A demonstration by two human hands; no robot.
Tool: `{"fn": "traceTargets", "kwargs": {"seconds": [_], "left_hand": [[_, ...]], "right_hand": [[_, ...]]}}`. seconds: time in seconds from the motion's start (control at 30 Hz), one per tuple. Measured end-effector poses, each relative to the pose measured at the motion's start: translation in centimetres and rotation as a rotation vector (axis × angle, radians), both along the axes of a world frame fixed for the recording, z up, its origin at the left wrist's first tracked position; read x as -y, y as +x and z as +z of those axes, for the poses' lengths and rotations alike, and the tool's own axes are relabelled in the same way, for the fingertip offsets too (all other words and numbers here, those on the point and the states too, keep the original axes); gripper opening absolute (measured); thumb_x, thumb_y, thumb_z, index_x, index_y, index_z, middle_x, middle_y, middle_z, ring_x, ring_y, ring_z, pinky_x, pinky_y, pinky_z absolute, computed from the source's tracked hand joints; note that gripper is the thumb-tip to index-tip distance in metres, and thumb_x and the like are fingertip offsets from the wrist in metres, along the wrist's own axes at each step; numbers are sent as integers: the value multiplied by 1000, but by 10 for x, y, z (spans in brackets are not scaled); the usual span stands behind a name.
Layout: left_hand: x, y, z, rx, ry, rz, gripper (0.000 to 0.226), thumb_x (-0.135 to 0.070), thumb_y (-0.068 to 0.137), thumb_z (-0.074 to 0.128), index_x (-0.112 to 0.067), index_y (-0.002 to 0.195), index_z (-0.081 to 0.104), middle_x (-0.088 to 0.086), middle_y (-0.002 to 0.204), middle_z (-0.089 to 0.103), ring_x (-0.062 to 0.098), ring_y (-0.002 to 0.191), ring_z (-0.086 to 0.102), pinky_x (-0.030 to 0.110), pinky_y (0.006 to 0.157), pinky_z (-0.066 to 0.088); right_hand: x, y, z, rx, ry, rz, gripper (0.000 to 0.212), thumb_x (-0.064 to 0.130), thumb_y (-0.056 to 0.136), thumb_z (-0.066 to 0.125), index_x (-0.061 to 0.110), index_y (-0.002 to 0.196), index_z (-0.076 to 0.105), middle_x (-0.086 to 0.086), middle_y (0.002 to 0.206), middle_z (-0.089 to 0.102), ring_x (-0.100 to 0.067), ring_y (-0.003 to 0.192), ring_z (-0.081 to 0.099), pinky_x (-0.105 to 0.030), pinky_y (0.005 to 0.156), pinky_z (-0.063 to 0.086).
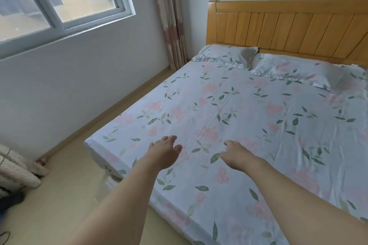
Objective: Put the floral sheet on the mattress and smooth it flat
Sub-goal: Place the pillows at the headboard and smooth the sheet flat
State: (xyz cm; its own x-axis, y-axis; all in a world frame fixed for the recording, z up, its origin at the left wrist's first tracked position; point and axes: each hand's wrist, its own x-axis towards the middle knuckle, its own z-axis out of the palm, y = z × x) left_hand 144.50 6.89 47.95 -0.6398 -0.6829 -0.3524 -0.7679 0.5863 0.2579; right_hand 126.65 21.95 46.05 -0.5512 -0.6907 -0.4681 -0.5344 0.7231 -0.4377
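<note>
A wooden headboard [288,30] stands behind two floral pillows [227,55], a patterned curtain [171,16] hangs beside a sliding window [59,0], and a knitted blanket [16,169] lies on the floor.

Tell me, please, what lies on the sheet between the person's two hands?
Only a thin raised crease in the floral sheet runs between the left hand and right hand, in the head view.

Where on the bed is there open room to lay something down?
The floral sheet is open between the two pillows and both hands. Crowded only along the headboard.
</note>
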Motion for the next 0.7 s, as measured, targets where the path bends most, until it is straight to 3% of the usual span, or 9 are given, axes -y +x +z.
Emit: {"fn": "traceTargets", "kwargs": {"seconds": [0.23,0.43,0.53,0.7], "left_hand": [[142,-45,-25,133,-3,-108,54,-46,102,27,-24,152,27,3,159,28,29,141,32,46,116,19],[267,-99,-47,135,-34,-177,54,-45,102,28,-25,151,28,3,159,28,29,142,29,46,117,18],[326,-147,-88,167,-59,-311,55,-46,102,26,-24,152,27,3,158,29,30,141,30,46,117,17],[394,-238,-225,143,-1,-434,54,-44,101,26,-23,151,28,2,156,31,30,139,31,43,117,17]], "right_hand": [[120,-33,-33,99,9,-98,56,25,92,39,11,146,32,-9,150,34,-30,126,46,-41,102,41],[214,-66,-43,46,-52,-192,49,25,94,40,14,142,38,-6,147,39,-28,128,44,-36,103,38],[253,-86,-79,36,-65,-281,50,24,95,40,16,144,36,-4,149,37,-26,131,41,-34,105,35],[303,-140,-220,22,4,-438,53,25,96,37,15,147,28,-2,153,30,-25,136,34,-36,110,29]]}}
